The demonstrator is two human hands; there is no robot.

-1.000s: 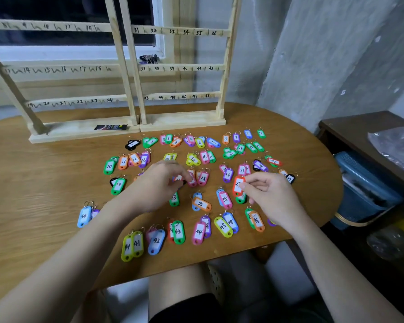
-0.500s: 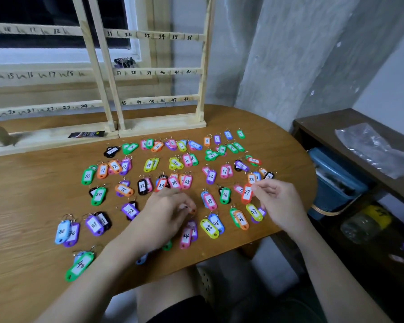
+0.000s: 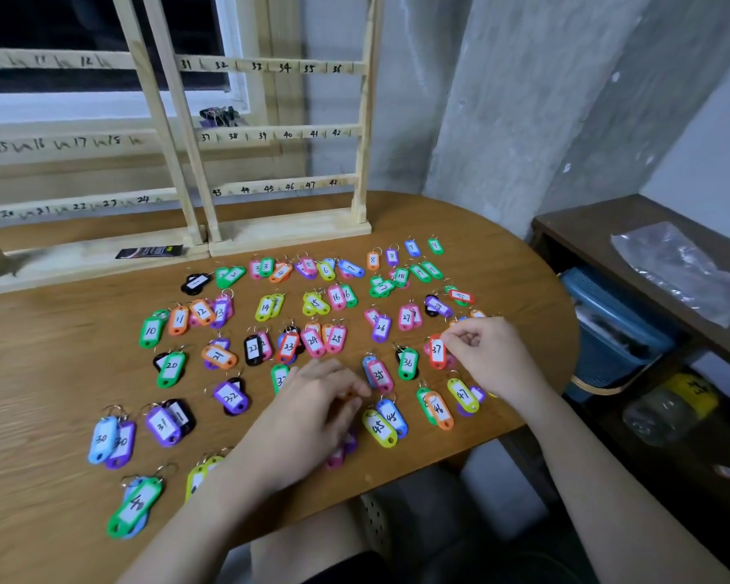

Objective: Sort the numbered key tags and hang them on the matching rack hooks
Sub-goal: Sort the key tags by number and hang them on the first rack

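Observation:
Several coloured numbered key tags lie in rows on the wooden table [image 3: 60, 343]. My right hand [image 3: 487, 356] pinches the ring end of the red tag 37 [image 3: 437, 351], which lies beside the green tag 36 [image 3: 408, 363]. My left hand [image 3: 312, 410] rests palm down over tags in the lower middle, its fingertips touching an orange tag [image 3: 348, 395] that is mostly hidden. Behind the tags stands the wooden rack [image 3: 287, 132] with numbered rails 31 to 48, and a second rack [image 3: 72, 145] to its left. No tags hang on the rails in view.
A black card [image 3: 149, 251] lies on the left rack's base. Right of the table stands a dark shelf [image 3: 607, 217] with a plastic bag [image 3: 683, 267], a blue bin [image 3: 607, 314] and bottles beneath. A concrete wall rises behind. My knee shows under the table edge.
The view swung right and down. My left hand slid down from the middle rows to the lower middle. My right hand carried tag 37 rightwards beside tag 36.

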